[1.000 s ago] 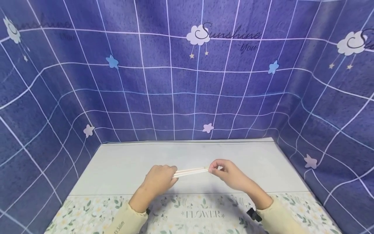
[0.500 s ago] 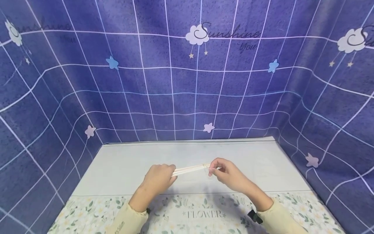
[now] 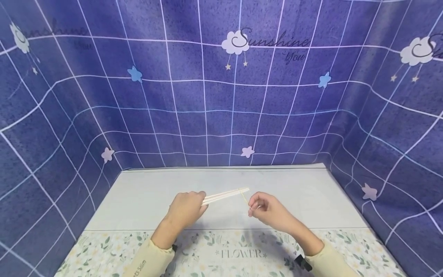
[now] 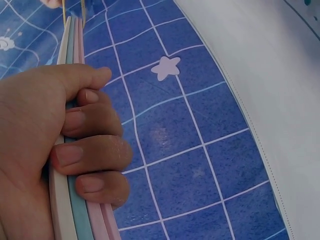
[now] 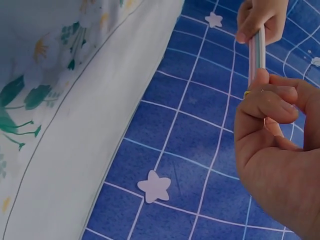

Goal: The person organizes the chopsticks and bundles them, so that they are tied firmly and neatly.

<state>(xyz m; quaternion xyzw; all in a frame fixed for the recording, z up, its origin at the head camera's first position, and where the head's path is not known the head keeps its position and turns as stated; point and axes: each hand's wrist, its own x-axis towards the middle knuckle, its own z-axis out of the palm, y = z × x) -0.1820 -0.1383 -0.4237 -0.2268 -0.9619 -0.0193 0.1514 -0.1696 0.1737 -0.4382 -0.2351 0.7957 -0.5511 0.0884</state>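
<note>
A bundle of chopsticks (image 3: 225, 196) in white, teal and pink lies in the grip of my left hand (image 3: 187, 209), fingers curled round the sticks in the left wrist view. Their thin ends point to the right, tilted slightly upward. A yellow rubber band (image 3: 244, 196) loops over the sticks near those ends and is stretched down toward my right hand (image 3: 270, 209). My right thumb and fingertips pinch the band, apart from the sticks. In the right wrist view, a bit of the rubber band (image 5: 246, 94) shows beside a finger; the rest is hidden.
Both hands are above a table with a plain white strip (image 3: 152, 188) at the back and a floral cloth (image 3: 214, 242) in front. A blue gridded curtain (image 3: 221, 100) encloses the back and both sides.
My right hand has drawn down from the chopstick ends, pulling the rubber band out into a visible stretch. The chopsticks' right ends have risen a little, and more of them shows.
</note>
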